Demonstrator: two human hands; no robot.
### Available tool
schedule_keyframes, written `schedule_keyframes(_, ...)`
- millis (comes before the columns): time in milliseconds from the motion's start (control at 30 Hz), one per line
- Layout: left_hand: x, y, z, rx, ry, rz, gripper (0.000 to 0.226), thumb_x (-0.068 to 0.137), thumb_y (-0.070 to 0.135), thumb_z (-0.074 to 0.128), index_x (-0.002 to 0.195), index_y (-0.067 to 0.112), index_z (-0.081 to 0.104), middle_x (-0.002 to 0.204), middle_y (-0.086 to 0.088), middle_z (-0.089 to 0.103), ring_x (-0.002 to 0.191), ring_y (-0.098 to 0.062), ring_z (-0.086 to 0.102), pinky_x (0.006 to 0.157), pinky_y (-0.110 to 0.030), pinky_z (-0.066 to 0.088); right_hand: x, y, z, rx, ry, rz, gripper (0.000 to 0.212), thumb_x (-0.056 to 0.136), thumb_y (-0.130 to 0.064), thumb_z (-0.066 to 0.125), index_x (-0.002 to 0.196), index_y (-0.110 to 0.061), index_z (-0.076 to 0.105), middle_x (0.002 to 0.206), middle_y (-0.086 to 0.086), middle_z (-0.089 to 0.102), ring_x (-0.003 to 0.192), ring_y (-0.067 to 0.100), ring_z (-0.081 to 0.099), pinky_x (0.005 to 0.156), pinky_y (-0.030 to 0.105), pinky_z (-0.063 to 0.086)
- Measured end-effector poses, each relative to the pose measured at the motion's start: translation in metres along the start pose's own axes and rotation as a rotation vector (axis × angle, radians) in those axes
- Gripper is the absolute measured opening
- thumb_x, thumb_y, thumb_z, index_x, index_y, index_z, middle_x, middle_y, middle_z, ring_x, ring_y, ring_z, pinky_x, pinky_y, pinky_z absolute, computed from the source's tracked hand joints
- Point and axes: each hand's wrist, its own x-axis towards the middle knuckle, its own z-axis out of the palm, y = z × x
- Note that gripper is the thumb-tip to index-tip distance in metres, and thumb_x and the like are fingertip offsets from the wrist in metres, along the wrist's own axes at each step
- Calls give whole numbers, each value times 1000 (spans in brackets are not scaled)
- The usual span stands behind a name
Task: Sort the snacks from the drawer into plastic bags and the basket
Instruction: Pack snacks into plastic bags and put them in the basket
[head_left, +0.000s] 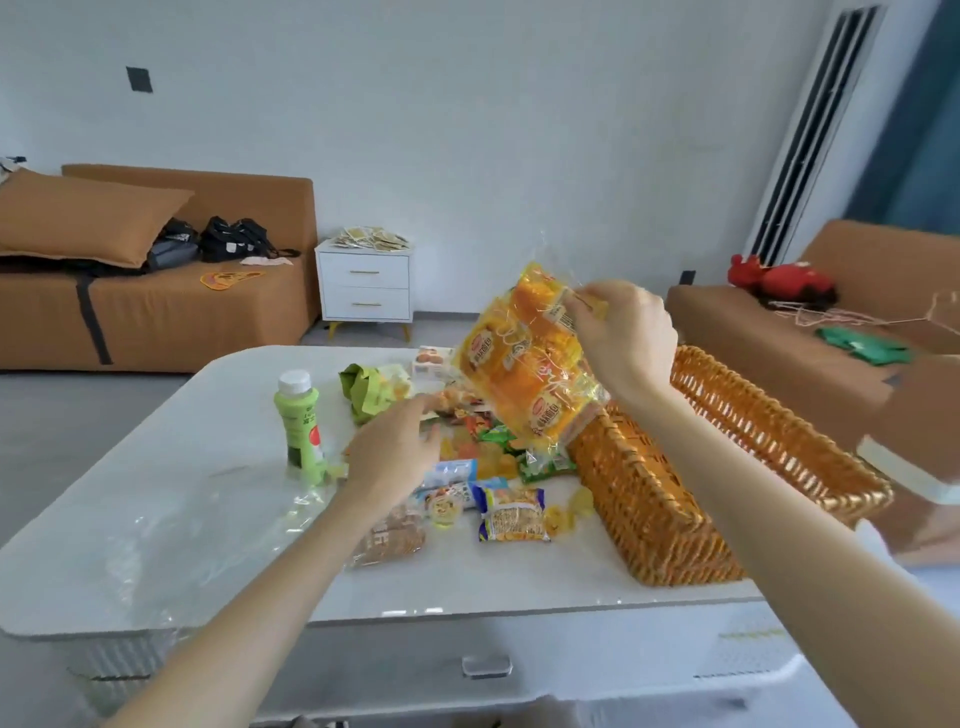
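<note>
My right hand pinches the top of a clear bag of orange bread packs and holds it up above the pile, just left of the woven basket. My left hand hovers with relaxed fingers over a heap of small snack packets on the white table. A blue noodle pack, a brown bread pack and a small jelly cup lie nearer me. Clear plastic bags lie flat at the left.
A green bottle with a white cap stands left of the pile, a crumpled green bag behind it. The table's drawer handle faces me. Brown sofas flank the room, a white nightstand stands behind.
</note>
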Motion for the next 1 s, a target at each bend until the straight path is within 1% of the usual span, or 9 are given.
schedule_keyframes(133,49,73,33,-53,-107,57,37,97,33,46,130,17,51,99,-5,68,63,-17,60,46,-25,38,30,48,-26,-98,96,56,26,94,-35,57,101,-16,75,98,3,72,93,26,63,71,30,43)
schedule_keyframes(267,82,128,86,-204,-336,-1,54,96,48,43,136,12,42,127,-10,57,115,-29,55,90,-35,46,60,104,-30,-207,144,102,24,94,-34,57,101,-18,74,102,1,72,97,24,62,76,32,44)
schedule_keyframes(367,96,150,135,-218,-505,-10,79,85,68,42,149,26,22,156,-15,20,139,-35,30,112,-49,32,76,146,-21,-253,139,178,23,94,-33,58,103,-19,74,104,2,72,98,24,63,80,35,48)
schedule_keyframes(533,117,161,182,-172,-486,59,68,94,36,52,152,26,18,158,-17,-13,145,-41,-6,116,-52,8,89,208,15,-300,58,334,21,93,-26,58,89,-18,77,87,3,73,77,23,63,67,29,47)
schedule_keyframes(667,137,160,209,-261,-530,-26,76,88,5,48,153,24,14,155,-10,-27,145,-38,-13,118,-52,17,98,254,55,-331,11,444,22,90,-18,56,82,-15,77,83,4,73,74,23,64,71,35,55)
schedule_keyframes(800,143,158,220,-277,-523,-37,81,84,-1,51,153,24,15,154,-4,-31,145,-34,-18,114,-47,31,98,294,83,-447,-101,510,29,95,-13,47,114,-13,69,106,12,69,103,31,59,94,43,44)
schedule_keyframes(867,146,156,221,-266,-532,-41,84,83,-2,51,153,25,14,154,-3,-32,145,-33,-18,110,-46,36,86,311,94,-510,-245,490,47,97,-20,46,144,-23,40,132,14,57,128,36,43,107,50,29)
schedule_keyframes(933,146,157,220,-235,-534,-44,83,83,-2,50,153,25,13,154,-4,-32,145,-32,-18,112,-46,34,74,323,100,-584,-404,440,61,96,-38,49,149,-36,19,142,15,47,134,40,35,111,56,23)
schedule_keyframes(1000,147,159,220,-212,-531,-43,83,84,-1,51,153,26,13,154,-4,-32,145,-33,-17,112,-46,33,72,329,100,-623,-437,370,59,95,-41,54,147,-38,26,140,14,49,132,39,37,110,53,27)
